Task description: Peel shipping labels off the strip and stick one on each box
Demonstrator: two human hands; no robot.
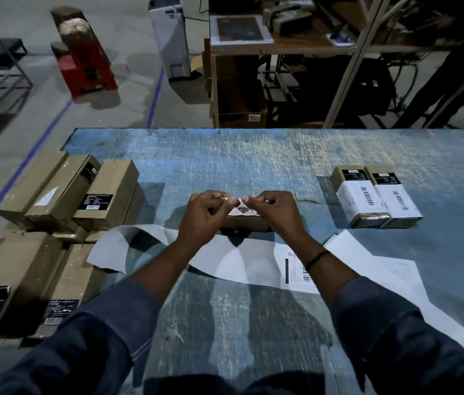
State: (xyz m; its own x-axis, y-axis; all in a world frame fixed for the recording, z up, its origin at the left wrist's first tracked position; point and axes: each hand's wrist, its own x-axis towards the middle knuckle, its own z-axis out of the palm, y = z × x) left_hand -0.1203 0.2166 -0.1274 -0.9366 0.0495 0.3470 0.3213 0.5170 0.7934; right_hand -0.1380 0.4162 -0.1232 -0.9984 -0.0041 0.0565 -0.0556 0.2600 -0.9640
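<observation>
- label (241,208) is pinched at its top edge by both hands, just above the centre box (243,224); its lower part seems to lie on the box top, though fingers hide how much is stuck.
- left hand (204,213) and right hand (278,212) are close together, fingertips nearly touching, fingers curled on the label; this likely keeps the sheet taut and square as it goes down.
- centre box lies flat on the table (253,161) straight ahead of the person, just beyond the strip (253,266), so a peeled label has a short way to go.
- strip runs across the near table under both wrists, its left end curled up; one printed label (296,269) shows on it beside the right wrist.
- two labelled boxes (376,199) lie side by side well to the right, apparently the done pile.
- plain boxes (68,192) are stacked at the left edge, by the look of it awaiting labels.
- curled strip end near the left forearm could snag a sleeve; nothing else crowds the centre box.
</observation>
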